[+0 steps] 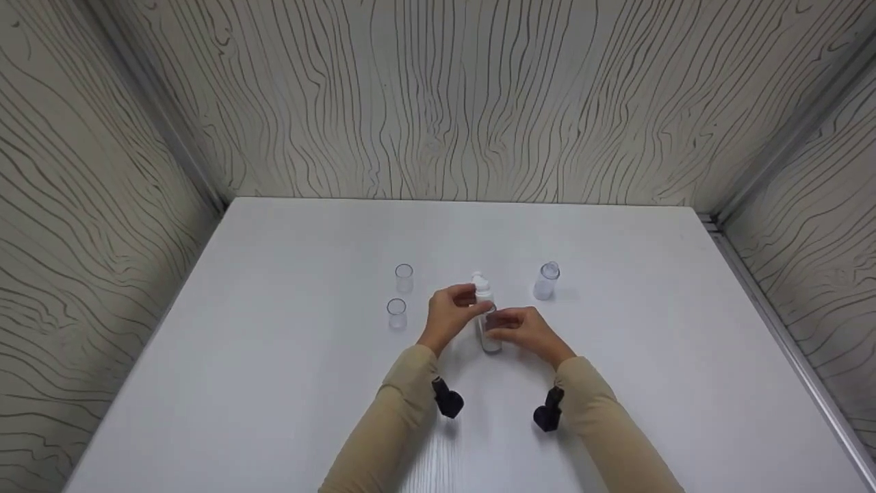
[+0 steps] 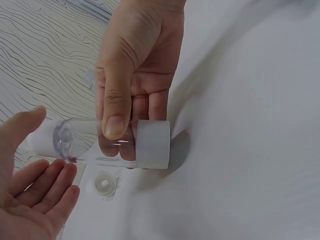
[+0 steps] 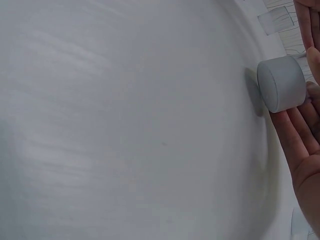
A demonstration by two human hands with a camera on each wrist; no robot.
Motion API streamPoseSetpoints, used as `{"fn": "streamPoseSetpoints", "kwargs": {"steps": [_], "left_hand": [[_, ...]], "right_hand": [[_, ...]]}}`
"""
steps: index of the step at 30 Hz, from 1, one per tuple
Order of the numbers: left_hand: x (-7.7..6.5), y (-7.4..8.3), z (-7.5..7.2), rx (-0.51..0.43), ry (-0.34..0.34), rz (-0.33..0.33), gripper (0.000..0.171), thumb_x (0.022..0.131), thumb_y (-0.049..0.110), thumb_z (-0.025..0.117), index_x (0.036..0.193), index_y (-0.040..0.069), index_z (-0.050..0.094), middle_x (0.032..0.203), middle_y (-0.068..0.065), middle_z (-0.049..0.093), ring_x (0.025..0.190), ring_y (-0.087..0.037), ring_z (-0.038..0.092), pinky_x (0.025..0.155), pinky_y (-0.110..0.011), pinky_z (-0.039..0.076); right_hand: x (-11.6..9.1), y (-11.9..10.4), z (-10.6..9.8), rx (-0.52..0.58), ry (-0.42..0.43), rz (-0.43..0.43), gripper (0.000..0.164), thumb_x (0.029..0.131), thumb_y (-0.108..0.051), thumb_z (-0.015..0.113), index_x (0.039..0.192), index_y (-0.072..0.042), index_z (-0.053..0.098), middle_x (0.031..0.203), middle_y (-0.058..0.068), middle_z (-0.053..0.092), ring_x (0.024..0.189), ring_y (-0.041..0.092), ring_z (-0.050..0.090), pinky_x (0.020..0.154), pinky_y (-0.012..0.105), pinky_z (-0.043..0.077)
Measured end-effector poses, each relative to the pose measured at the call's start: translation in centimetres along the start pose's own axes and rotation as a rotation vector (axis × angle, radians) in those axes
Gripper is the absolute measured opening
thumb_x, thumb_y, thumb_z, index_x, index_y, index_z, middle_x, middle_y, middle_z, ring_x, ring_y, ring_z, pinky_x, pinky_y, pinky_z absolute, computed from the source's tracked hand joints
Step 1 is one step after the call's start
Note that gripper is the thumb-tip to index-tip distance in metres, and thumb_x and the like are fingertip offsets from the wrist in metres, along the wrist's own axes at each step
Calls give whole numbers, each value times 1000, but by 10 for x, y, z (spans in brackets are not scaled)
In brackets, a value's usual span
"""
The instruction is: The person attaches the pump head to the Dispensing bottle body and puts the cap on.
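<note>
In the middle of the table a clear cylindrical bottle (image 2: 92, 155) stands nearly upright, with a frosted base (image 3: 281, 84) and a white upper part (image 2: 44, 139). My right hand (image 1: 530, 332) grips its clear body, thumb on the near side and fingers behind, as the left wrist view shows. Higher up, my left hand (image 1: 449, 316) holds the white upper part between thumb and fingers. Close behind the bottle is a small white piece (image 2: 105, 184) with a round opening, seen on the table in the left wrist view.
Two small clear cups (image 1: 404, 279) (image 1: 397, 315) stand left of my hands. To the right is another clear bottle (image 1: 545, 282). Wood-grain panels (image 1: 438, 103) enclose the white table (image 1: 274, 383) at the back and sides.
</note>
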State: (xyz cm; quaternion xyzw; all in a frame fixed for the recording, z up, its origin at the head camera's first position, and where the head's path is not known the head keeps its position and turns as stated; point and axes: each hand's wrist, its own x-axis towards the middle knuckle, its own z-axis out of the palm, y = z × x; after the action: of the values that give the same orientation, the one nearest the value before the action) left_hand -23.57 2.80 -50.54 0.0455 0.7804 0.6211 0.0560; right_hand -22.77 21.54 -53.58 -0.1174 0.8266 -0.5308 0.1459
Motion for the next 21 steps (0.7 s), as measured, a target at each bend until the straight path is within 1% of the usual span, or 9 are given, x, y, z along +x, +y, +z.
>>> {"fn": "streamPoseSetpoints", "kwargs": {"steps": [2, 6, 10, 14, 21], "left_hand": [[0, 0, 1, -14, 32, -6, 50, 78, 22, 80, 119, -2, 63, 113, -18, 71, 104, -26, 70, 92, -31, 58], [0, 1, 3, -14, 86, 5, 45, 75, 20, 82, 111, -1, 66, 106, -16, 72, 96, -23, 71, 85, -29, 59], [-1, 1, 3, 3, 118, 1, 40, 74, 20, 83, 106, 0, 68, 101, -15, 72, 91, -21, 71, 80, -27, 60], [-1, 2, 4, 1, 116, -10, 38, 75, 19, 82, 105, 0, 68, 100, -15, 73, 89, -20, 71, 78, -26, 60], [-1, 3, 3, 10, 92, 9, 40, 77, 18, 80, 109, -3, 68, 101, -18, 73, 93, -25, 72, 82, -27, 60]], "right_hand": [[1, 1, 0, -5, 0, -5, 46, 84, -19, 74, 120, 7, 62, 116, 26, 68, 108, 33, 68, 81, 9, 51], [1, 1, 0, -17, 3, -14, 45, 84, -18, 74, 119, 7, 63, 115, 27, 68, 106, 33, 68, 80, 8, 50], [2, 2, 1, -16, 0, -12, 45, 84, -18, 75, 119, 7, 63, 116, 27, 68, 106, 31, 68, 82, 10, 52], [2, 1, 1, -16, -5, -10, 46, 84, -19, 74, 119, 7, 63, 117, 26, 67, 107, 32, 68, 84, 13, 54], [-1, -3, 1, 10, -12, -9, 45, 86, -16, 72, 122, 9, 61, 119, 27, 66, 112, 38, 65, 81, 8, 51]]}}
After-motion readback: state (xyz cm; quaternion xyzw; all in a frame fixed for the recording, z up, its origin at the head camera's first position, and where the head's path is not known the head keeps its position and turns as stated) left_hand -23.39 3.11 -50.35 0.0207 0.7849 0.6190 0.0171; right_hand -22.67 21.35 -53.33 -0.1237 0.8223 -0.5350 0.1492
